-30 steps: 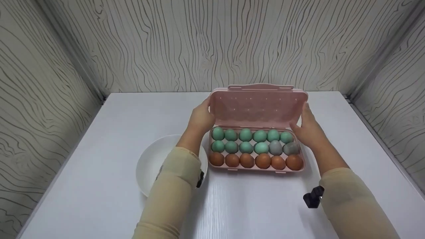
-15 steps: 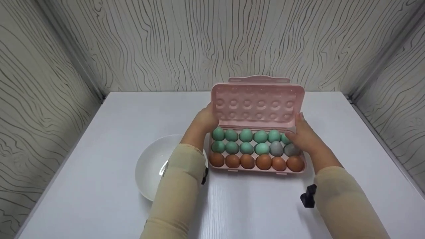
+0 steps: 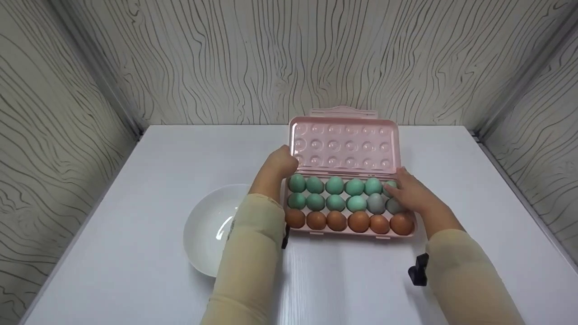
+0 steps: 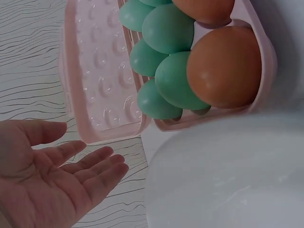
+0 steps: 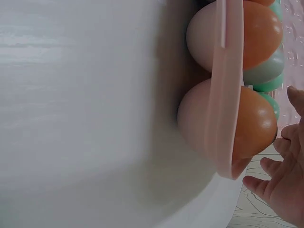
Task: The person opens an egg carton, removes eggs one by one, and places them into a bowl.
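Note:
A pink egg carton (image 3: 343, 236) stands on the table with its lid (image 3: 324, 154) tilted back. Green eggs (image 3: 335, 185) fill the two back rows, with a greyish egg (image 3: 375, 203) among them. Brown eggs (image 3: 336, 220) form the front row. My left hand (image 3: 276, 166) is at the lid's left side; in the left wrist view its fingers (image 4: 97, 183) are loosely extended by the lid's corner and hold nothing. My right hand (image 3: 414, 195) lies by the carton's back right corner, fingers spread, partly covering the end eggs. The right wrist view shows that hand (image 5: 287, 183) holding nothing.
A white bowl (image 3: 198, 225) stands left of the carton, partly behind my left forearm. The white table (image 3: 135, 189) ends at a patterned back wall (image 3: 271, 58), and similar panels rise on both sides.
The lid has swung farther back, baring the dimples inside it. My right hand has moved down from the lid's edge toward the carton's corner; my left hand has sunk slightly with the lid.

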### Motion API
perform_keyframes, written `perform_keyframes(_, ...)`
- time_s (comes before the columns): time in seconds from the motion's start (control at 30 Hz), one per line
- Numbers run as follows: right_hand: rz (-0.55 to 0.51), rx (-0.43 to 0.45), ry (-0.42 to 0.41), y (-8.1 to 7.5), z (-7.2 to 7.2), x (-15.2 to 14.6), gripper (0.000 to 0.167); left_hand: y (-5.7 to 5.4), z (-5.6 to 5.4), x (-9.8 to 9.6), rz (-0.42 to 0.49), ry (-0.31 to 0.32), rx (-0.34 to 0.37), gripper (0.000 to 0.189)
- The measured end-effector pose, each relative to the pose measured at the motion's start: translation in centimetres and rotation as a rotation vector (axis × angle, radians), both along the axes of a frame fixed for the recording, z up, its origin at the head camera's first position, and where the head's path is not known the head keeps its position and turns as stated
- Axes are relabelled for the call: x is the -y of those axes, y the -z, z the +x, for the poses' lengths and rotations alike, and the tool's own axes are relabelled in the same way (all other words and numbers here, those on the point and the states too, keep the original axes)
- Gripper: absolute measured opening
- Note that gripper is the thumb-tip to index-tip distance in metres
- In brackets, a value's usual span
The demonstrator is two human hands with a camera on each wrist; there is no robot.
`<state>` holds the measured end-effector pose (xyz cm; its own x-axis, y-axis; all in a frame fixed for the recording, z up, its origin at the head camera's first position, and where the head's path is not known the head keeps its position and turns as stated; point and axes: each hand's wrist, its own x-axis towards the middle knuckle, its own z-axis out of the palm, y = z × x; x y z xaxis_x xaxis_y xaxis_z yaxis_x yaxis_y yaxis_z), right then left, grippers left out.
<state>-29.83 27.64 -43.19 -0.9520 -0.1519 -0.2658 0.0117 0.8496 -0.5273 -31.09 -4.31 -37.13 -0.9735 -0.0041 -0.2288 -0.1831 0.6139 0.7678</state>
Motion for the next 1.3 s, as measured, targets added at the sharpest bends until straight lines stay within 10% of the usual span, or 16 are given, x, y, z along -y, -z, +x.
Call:
perform_keyframes(0.37, 0.046, 0.007, -0.017, -0.9, 0.3, -0.3, 0.076, -0.3, 0.3, 0.4, -0.006, 0.008, 0.066, 0.05)
perform_keyframes(1.03, -0.009, -0.132, -0.008, -5.6, 0.5, 1.3, 0.08, -2.8, 1.3, 2.1, -0.045, 0.087, -0.075, 0.049)
perform_keyframes(1.3, -0.126, -0.142, 0.017, -6.3, 0.9, 1.8, 0.074, -4.0, 2.6, 2.2, 0.077, 0.098, -0.127, 0.041)
